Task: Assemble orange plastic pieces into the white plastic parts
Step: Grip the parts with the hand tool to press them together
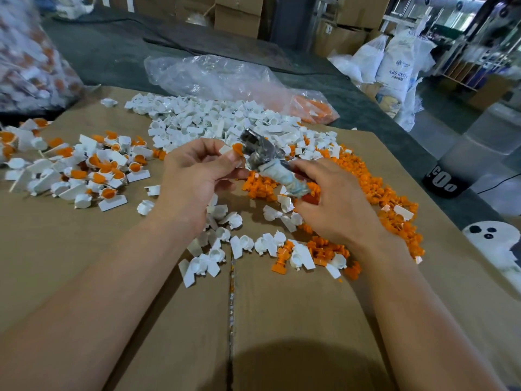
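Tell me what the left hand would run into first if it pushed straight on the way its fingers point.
Probably the metal head of the tool that the right hand grips, just past the white-and-orange part that the left hand pinches. Depth is unclear.
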A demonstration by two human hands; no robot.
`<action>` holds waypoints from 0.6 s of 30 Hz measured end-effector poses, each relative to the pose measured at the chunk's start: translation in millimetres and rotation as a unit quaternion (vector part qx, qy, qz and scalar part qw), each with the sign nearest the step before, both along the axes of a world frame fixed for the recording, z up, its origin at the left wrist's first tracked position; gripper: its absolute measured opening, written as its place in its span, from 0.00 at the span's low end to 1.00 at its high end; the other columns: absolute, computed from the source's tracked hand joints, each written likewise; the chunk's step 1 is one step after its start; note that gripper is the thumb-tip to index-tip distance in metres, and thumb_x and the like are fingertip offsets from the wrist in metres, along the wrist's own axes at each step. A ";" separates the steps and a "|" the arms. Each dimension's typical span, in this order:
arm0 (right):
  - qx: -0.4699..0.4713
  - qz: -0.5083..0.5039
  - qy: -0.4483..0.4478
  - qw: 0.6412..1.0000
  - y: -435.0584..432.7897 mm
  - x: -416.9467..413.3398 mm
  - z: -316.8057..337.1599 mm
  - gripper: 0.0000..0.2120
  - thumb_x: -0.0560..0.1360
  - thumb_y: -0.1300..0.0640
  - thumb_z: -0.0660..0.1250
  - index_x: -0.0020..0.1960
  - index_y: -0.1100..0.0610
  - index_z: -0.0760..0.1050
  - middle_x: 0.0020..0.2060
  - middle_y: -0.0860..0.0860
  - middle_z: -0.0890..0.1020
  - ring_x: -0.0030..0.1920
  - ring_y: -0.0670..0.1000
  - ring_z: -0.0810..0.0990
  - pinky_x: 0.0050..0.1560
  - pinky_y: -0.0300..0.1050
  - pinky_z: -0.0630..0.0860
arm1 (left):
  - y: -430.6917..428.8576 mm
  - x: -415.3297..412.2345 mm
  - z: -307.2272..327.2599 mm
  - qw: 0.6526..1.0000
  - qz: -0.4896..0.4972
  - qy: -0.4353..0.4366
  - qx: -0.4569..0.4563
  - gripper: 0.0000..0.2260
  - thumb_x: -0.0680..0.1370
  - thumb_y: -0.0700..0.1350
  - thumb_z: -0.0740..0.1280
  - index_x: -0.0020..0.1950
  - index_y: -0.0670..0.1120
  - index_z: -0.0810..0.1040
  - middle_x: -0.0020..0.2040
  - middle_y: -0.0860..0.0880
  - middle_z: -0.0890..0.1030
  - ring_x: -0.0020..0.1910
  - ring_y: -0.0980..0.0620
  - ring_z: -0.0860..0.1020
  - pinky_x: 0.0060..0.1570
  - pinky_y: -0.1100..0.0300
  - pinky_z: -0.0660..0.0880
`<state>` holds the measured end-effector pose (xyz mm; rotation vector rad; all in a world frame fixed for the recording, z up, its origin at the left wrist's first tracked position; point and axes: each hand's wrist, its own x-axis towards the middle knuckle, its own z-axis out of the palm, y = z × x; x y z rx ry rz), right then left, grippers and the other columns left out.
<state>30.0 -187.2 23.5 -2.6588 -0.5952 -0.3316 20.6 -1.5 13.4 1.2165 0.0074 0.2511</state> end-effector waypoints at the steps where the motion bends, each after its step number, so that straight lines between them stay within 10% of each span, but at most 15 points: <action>1: -0.001 0.000 0.002 1.000 0.4 -0.3 -0.3 0.26 0.69 0.57 0.64 0.67 0.56 0.69 0.56 0.52 0.75 0.58 0.51 0.72 0.53 0.44 0.68 | -0.1 0.0 -0.2 1.000 0.001 -0.005 0.004 0.08 0.74 0.33 0.66 0.38 0.44 0.73 0.28 0.52 0.81 0.27 0.57 0.80 0.24 0.68 0.72; 18: 0.026 0.012 0.045 0.999 -1.1 -2.5 0.0 0.19 0.69 0.61 0.65 0.60 0.53 0.76 0.49 0.51 0.79 0.48 0.47 0.73 0.46 0.37 0.69 | 0.6 -0.7 0.2 0.998 -0.004 -0.038 0.059 0.08 0.73 0.31 0.66 0.38 0.43 0.74 0.26 0.54 0.80 0.28 0.56 0.80 0.24 0.68 0.72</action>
